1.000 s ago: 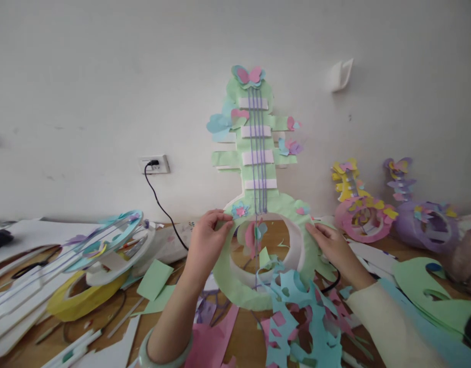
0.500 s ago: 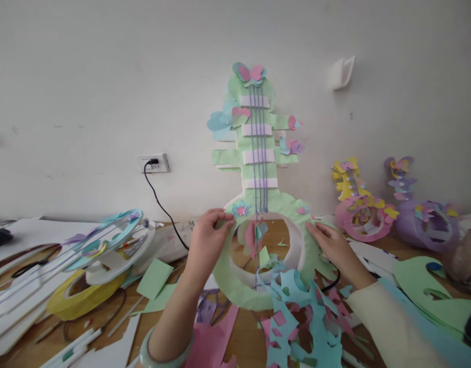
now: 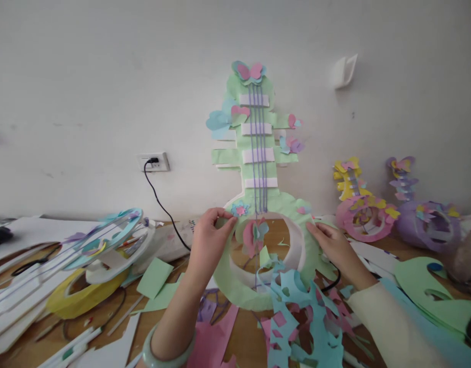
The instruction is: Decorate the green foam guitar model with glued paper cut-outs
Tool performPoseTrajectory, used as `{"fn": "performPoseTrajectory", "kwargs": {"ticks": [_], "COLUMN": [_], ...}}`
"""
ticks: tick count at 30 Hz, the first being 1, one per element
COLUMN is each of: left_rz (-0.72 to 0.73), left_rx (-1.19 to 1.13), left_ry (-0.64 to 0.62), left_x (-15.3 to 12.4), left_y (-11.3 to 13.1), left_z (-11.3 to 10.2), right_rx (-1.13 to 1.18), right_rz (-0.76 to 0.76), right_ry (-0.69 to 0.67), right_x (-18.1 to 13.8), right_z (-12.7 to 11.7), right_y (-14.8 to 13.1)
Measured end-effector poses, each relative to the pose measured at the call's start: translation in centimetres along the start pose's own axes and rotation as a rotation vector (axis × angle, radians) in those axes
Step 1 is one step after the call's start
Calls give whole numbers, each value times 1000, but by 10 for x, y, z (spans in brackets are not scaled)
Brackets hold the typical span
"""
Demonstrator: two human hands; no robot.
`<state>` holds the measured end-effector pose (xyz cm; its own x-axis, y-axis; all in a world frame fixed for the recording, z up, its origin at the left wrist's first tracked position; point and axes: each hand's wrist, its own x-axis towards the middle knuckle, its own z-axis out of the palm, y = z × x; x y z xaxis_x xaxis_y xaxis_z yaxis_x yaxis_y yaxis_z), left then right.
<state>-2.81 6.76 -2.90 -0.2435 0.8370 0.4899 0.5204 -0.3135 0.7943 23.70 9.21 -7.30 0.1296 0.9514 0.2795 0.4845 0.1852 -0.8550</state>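
A light green paper guitar (image 3: 235, 291) stands upright on the table, its neck rising in front of the wall. Purple strings run over white strips on the neck, and paper butterflies decorate the head and sides. My left hand (image 3: 212, 237) pinches the left edge of its round body beside a blue and pink paper flower (image 3: 240, 209). On the opposite edge, my right hand (image 3: 331, 245) grips the body between thumb and fingers. A pink paper butterfly (image 3: 252, 237) hangs on the strings across the round hole. Blue cut paper scraps (image 3: 308, 312) cover the body's lower right.
Pink-and-yellow (image 3: 345, 225) and purple (image 3: 407, 230) paper guitars stand at the right. At left lie a blue-and-white guitar (image 3: 120, 230) and a yellow paper ring (image 3: 67, 301). A black cable (image 3: 162, 204) runs from a wall socket (image 3: 159, 162). Green paper sheets (image 3: 415, 286) lie at right.
Almost nothing differs. The butterfly at the hole faces slightly more forward, and my left hand has shifted a touch to the right along the rim.
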Motion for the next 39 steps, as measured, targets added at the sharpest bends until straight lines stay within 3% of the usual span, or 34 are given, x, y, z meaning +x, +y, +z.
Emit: {"fn": "performPoseTrajectory", "kwargs": {"ticks": [39], "left_rz": [57], "left_rx": [41], "left_ry": [47], "left_x": [-1], "left_y": [3], "left_z": [2], "right_rx": [-6], "right_rz": [-27], "right_ry": [8], "right_x": [-1], "right_z": [0], "right_y": [-1]}}
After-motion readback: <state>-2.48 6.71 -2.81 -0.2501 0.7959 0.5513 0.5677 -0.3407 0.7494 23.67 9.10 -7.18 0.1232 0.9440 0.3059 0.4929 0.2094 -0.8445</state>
